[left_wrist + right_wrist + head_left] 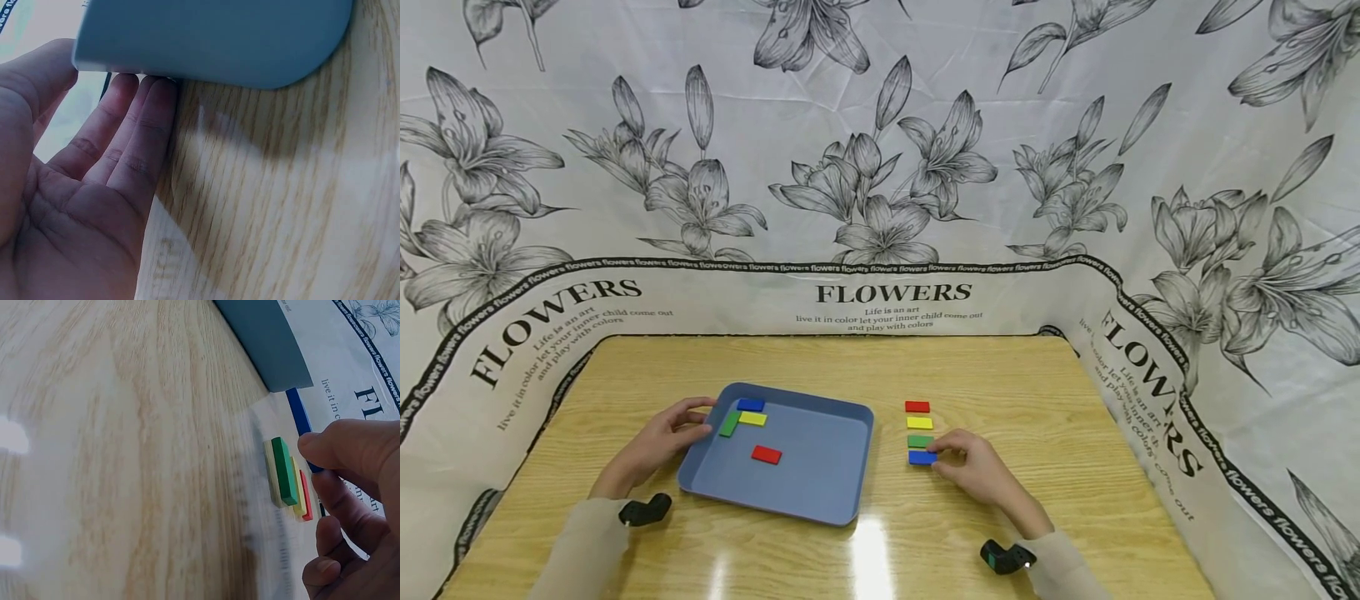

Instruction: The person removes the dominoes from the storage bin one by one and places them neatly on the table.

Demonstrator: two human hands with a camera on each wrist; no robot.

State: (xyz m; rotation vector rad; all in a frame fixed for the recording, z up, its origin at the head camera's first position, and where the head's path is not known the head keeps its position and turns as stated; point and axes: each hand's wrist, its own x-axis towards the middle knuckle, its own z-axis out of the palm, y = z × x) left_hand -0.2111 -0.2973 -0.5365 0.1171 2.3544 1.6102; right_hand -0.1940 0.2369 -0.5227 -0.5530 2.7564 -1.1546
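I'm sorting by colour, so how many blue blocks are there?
2. One blue block lies in the tray, near its far left corner; the second blue block is right of the tray, pinched by the right hand.

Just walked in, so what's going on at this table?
A person's right hand is pinching a blue block to the right of a tray, while the left hand touches the tray's left side. Beyond the blue one, a green block, yellow block and red block lie lined up. Four more blocks lie inside the tray.
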